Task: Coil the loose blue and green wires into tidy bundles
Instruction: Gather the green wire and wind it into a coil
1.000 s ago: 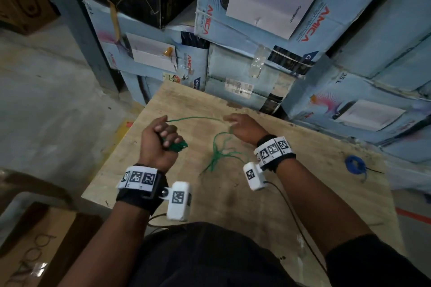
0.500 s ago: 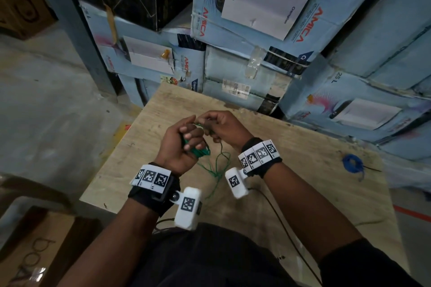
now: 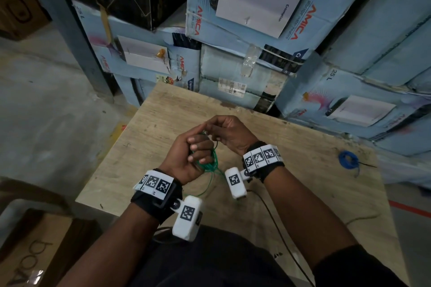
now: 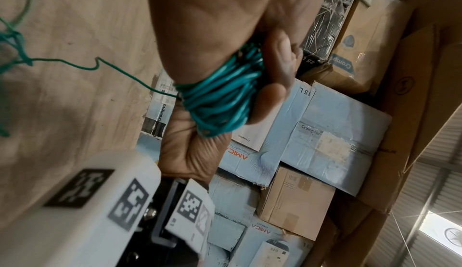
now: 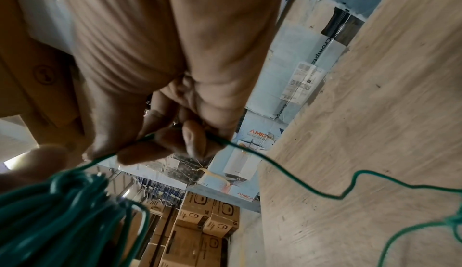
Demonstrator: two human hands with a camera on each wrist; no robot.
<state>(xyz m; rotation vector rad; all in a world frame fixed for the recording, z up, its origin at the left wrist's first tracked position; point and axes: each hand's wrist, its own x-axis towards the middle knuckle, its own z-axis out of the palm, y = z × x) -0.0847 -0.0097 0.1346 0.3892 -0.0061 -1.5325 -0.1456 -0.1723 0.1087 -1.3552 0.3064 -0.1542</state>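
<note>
My left hand point(image 3: 193, 154) grips a thick bundle of green wire point(image 3: 207, 165) wound round its fingers; the left wrist view shows the coil point(image 4: 220, 97) under the fingertips. Just beyond it my right hand point(image 3: 224, 133) pinches the loose strand of the same wire point(image 5: 175, 139) between thumb and fingers. The free green tail point(image 5: 350, 188) trails back over the wooden table point(image 3: 163, 128) in a tangle. A coiled blue wire point(image 3: 348, 159) lies alone at the table's right side.
Stacked blue cardboard boxes point(image 3: 245, 21) rise right behind the table's far edge. A grey post point(image 3: 70, 30) stands at the back left, with concrete floor point(image 3: 46, 112) left of the table. A black cable point(image 3: 279, 235) runs from the right wrist camera across the near tabletop.
My right hand came from the far right of the green tangle to meet the left hand. Both hands now sit together, and the loose tangle on the table has shrunk.
</note>
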